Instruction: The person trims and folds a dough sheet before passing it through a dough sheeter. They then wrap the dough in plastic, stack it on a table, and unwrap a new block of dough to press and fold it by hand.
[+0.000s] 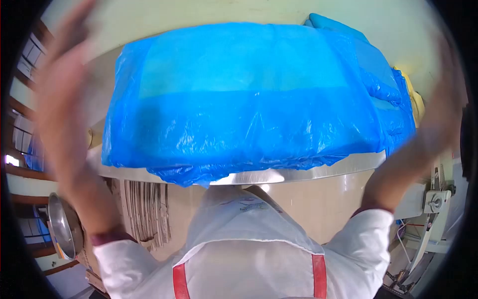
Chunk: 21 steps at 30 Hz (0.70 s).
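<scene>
Two blurred, raised hands [63, 94] [445, 94] flank a blue plastic-wrapped bundle [244, 99] on a metal table [343, 167].

White sleeves [366, 239] end in maroon cuffs [113, 236]; red straps [319, 276] cross a white garment [244, 264]; small, unreadable print [254, 203] marks its front.
</scene>
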Available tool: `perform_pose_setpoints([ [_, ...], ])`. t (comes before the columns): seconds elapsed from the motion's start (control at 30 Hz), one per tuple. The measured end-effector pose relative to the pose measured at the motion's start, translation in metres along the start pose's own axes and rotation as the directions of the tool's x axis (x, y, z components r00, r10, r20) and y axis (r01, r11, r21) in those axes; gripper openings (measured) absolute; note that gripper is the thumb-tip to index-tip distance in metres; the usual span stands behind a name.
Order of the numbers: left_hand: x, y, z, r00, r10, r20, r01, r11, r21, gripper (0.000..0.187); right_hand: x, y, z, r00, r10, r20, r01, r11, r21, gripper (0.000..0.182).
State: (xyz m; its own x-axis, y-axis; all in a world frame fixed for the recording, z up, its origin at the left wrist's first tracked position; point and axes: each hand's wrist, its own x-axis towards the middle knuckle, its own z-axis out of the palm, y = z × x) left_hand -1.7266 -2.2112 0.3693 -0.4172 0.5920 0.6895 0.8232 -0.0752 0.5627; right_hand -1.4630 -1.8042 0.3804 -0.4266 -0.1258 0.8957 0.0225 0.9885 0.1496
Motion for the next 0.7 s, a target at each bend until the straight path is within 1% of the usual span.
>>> perform_pose_setpoints([
  [0.03, 0.031, -0.017, 0.030, 0.985, -0.097, 0.142, 0.077, 0.987, 0.141, 0.067, 0.017, 0.003, 0.040, 0.976, 0.037, 0.216, -0.036, 0.999, -0.012, 0.044],
  [0.07, 0.062, -0.033, 0.060, 0.941, -0.192, 0.280, 0.106, 0.950, 0.294, 0.070, 0.026, -0.004, 0.088, 0.893, 0.136, 0.430, -0.169, 0.985, 0.040, 0.050],
  [0.1, 0.067, -0.081, 0.075, 0.904, -0.307, 0.298, 0.185, 0.909, 0.375, 0.071, 0.025, -0.002, 0.128, 0.776, 0.224, 0.589, -0.301, 0.953, 0.034, 0.056],
  [0.13, 0.066, -0.126, 0.084, 0.859, -0.413, 0.302, 0.251, 0.855, 0.454, 0.073, 0.019, 0.003, 0.152, 0.662, 0.308, 0.683, -0.436, 0.900, 0.018, 0.063],
  [0.2, 0.057, -0.158, 0.080, 0.807, -0.561, 0.183, 0.468, 0.797, 0.382, 0.062, -0.019, 0.018, 0.168, 0.500, 0.473, 0.726, -0.716, 0.697, 0.040, 0.068],
  [0.23, 0.049, -0.176, 0.076, 0.771, -0.620, 0.142, 0.604, 0.784, 0.142, 0.068, -0.039, 0.034, 0.174, 0.431, 0.570, 0.700, -0.856, 0.503, 0.118, 0.066],
  [0.27, 0.043, -0.192, 0.075, 0.723, -0.680, 0.121, 0.691, 0.714, -0.114, 0.075, -0.054, 0.052, 0.181, 0.344, 0.640, 0.687, -0.937, 0.285, 0.204, 0.063],
  [0.3, 0.037, -0.205, 0.083, 0.711, -0.698, 0.086, 0.674, 0.642, -0.364, 0.071, -0.068, 0.064, 0.188, 0.316, 0.643, 0.698, -0.943, 0.134, 0.303, 0.061],
  [0.33, 0.028, -0.214, 0.090, 0.682, -0.728, 0.064, 0.615, 0.525, -0.588, 0.067, -0.079, 0.068, 0.192, 0.274, 0.640, 0.717, -0.924, -0.032, 0.381, 0.058],
  [0.37, 0.021, -0.221, 0.094, 0.647, -0.761, 0.048, 0.506, 0.381, -0.774, 0.063, -0.083, 0.070, 0.197, 0.270, 0.657, 0.704, -0.914, -0.054, 0.401, 0.056],
  [0.43, 0.022, -0.222, 0.088, 0.587, -0.798, 0.136, 0.478, 0.206, -0.854, 0.050, -0.076, 0.074, 0.201, 0.265, 0.689, 0.674, -0.893, -0.088, 0.441, 0.054],
  [0.47, 0.022, -0.220, 0.084, 0.555, -0.811, 0.183, 0.455, 0.113, -0.883, 0.045, -0.068, 0.070, 0.194, 0.251, 0.657, 0.711, -0.787, -0.289, 0.545, 0.052],
  [0.57, 0.018, -0.194, 0.091, 0.692, -0.707, 0.144, 0.248, 0.046, -0.968, 0.030, -0.032, 0.029, 0.180, 0.263, 0.579, 0.772, -0.510, -0.596, 0.621, 0.043],
  [0.67, 0.032, -0.176, 0.101, 0.503, -0.840, 0.203, 0.241, -0.090, -0.966, 0.027, -0.083, 0.056, 0.184, 0.207, 0.530, 0.822, -0.474, -0.681, 0.558, 0.037],
  [0.7, 0.030, -0.177, 0.105, 0.508, -0.840, 0.190, 0.237, -0.076, -0.969, 0.027, -0.081, 0.051, 0.184, 0.161, 0.559, 0.814, -0.498, -0.666, 0.556, 0.036],
])
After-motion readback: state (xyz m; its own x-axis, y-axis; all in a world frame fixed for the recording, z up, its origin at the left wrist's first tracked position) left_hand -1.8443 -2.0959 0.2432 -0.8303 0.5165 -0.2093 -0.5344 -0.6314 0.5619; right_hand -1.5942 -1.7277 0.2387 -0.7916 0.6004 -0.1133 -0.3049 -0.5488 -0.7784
